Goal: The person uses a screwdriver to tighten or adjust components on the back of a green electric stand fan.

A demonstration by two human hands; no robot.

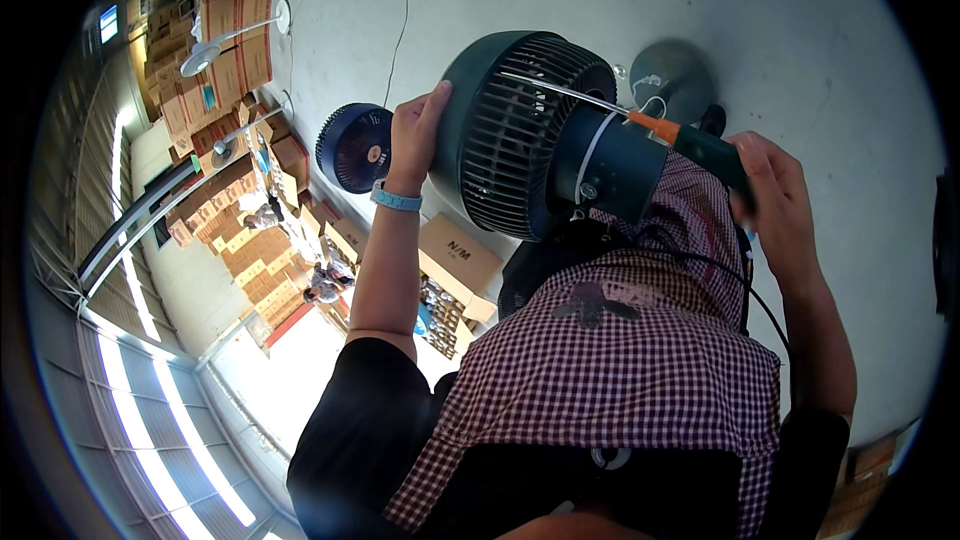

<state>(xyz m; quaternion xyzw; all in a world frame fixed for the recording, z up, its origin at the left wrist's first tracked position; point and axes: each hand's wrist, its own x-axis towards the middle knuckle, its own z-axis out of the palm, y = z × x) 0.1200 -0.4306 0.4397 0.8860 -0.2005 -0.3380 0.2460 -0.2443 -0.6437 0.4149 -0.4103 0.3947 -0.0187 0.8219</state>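
A dark green fan head (470,130) lies on its side before my chest, its slotted rear grille and round neck facing right. My left hand (418,135) grips the left rim of its housing, thumb on top. In my right hand (775,185) is a screwdriver (700,148) with an orange and dark green handle. Its long metal shaft crosses over the neck, and the tip is at the grille slots near the housing's upper part. A pale band (597,155) circles the neck, and a small screw or knob (588,191) shows below it.
A dark round base (675,80) with white cord stands on the grey floor (800,50) beyond the fan. Left of my wrist is a dark blue fan (355,147). A black cable (720,260) runs across my checked apron (620,360). Cardboard boxes (458,255) and people are farther left.
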